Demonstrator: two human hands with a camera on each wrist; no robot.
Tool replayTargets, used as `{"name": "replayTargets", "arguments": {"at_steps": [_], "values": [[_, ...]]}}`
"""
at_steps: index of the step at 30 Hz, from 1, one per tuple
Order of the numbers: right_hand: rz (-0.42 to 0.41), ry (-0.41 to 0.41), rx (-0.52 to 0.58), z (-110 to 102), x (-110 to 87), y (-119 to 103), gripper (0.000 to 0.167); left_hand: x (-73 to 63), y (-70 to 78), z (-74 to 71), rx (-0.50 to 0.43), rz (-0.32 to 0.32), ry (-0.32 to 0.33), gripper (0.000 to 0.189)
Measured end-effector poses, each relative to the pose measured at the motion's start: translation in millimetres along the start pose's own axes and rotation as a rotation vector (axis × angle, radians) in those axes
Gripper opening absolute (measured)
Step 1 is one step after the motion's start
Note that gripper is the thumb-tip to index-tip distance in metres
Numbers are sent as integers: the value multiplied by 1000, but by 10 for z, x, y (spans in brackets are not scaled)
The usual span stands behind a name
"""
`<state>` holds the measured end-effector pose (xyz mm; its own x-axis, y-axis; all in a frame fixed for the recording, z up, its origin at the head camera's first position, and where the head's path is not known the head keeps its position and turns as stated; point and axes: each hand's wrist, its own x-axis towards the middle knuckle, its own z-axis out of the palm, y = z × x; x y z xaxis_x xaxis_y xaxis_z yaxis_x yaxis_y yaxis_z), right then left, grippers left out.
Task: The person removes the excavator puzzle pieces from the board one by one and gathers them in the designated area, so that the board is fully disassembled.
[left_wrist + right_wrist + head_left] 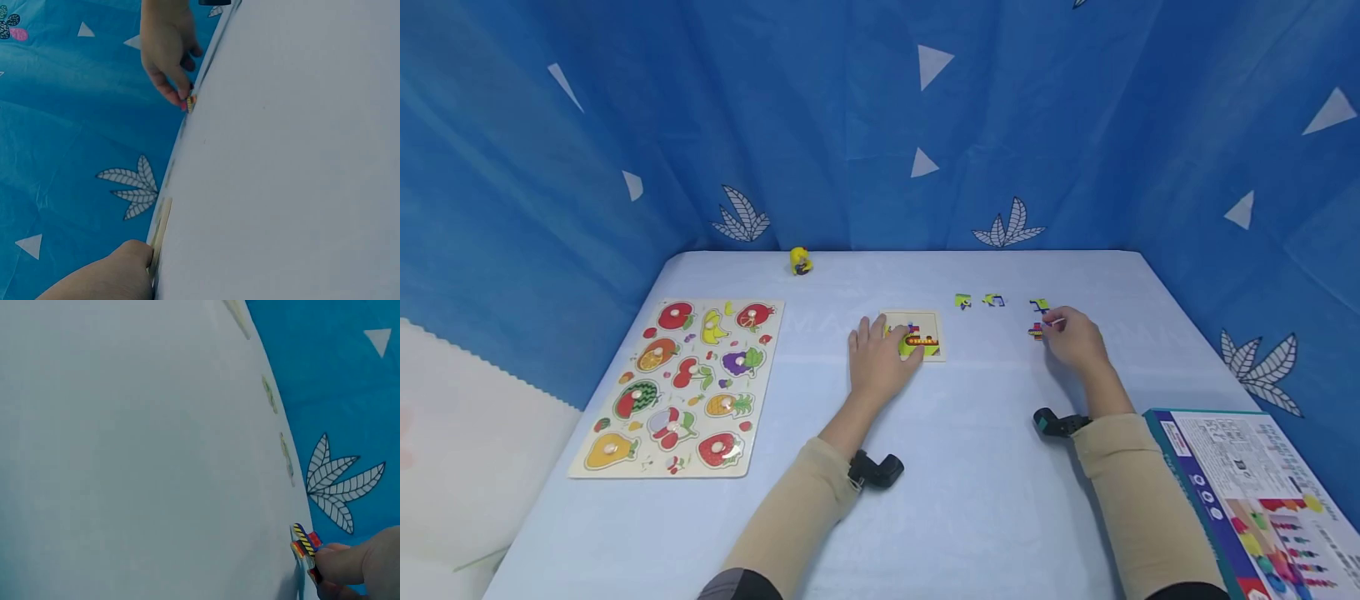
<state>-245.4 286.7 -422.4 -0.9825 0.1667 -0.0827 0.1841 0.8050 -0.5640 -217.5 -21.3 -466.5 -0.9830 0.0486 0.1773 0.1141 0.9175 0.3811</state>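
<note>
My left hand (pixel 880 358) rests on a small square jigsaw board (pixel 942 337), fingers spread over its left side and thumb across the picture. Part of a colourful vehicle picture shows there. In the left wrist view this hand (pixel 115 272) lies at the board's edge. Off to the right, my right hand (pixel 1077 337) pinches a jigsaw piece (pixel 304 539) with yellow-black stripes and a red and blue part, between thumb and fingertips. Red and yellow colours show just below that piece. Close by lies a green and blue piece (pixel 1039 305).
Two more jigsaw pieces, one green (pixel 963 301) and one pale (pixel 994 300), lie right of the board. A fruit peg puzzle (pixel 765 433) lies at left. A yellow toy figure (pixel 801 261) stands at the back edge. A printed box (pixel 1225 450) sits front right.
</note>
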Motion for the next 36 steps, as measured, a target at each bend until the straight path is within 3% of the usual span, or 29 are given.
{"name": "replayTargets", "arguments": {"at_steps": [19, 28, 36], "values": [[8, 26, -175, -23, -31, 47, 31, 4, 61, -5, 9, -10, -14, 53], [-32, 44, -209, 13, -48, 88, 27, -16, 26, -1, -1, -27, -26, 53], [-78, 81, -187, 22, -75, 36, 33, -43, 26, -46, -44, -35, -1, 45]]}}
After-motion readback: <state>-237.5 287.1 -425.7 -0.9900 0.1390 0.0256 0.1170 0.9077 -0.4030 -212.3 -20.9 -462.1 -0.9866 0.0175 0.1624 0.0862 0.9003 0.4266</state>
